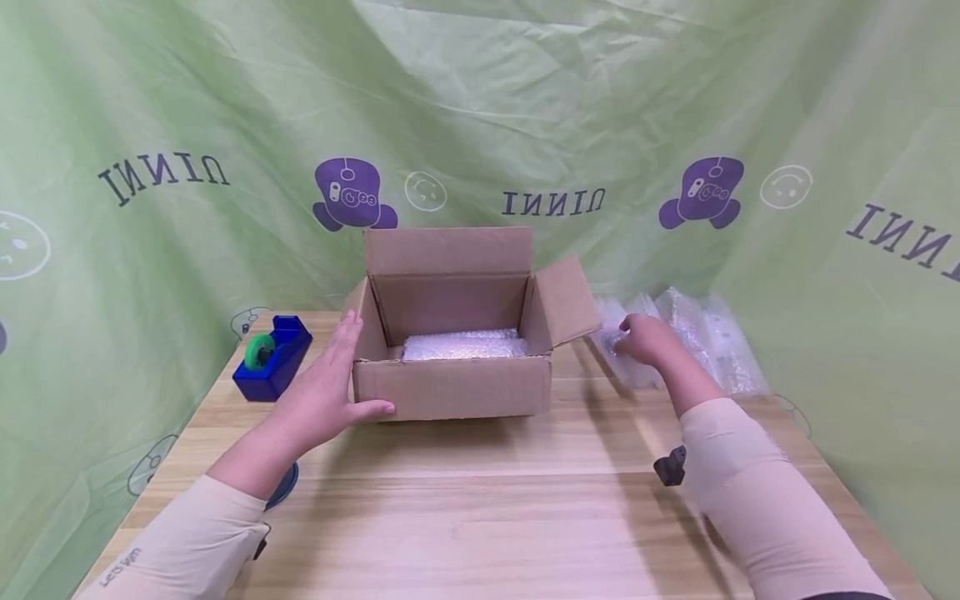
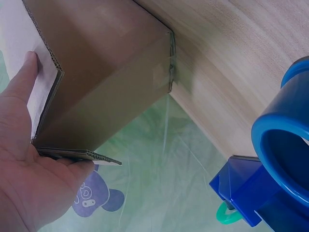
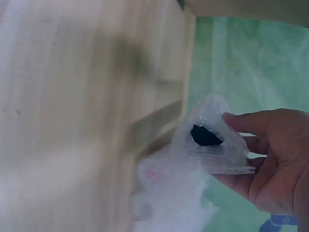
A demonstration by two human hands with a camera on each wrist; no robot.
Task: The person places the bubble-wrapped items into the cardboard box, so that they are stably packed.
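bubble-wrapped packet (image 3: 207,157), pinched in the grip of the right hand (image 1: 651,340), right of centre in the head view, is rightward of the box (image 1: 452,388), which the left hand (image 1: 324,395) touches, thumb and fingers apart.
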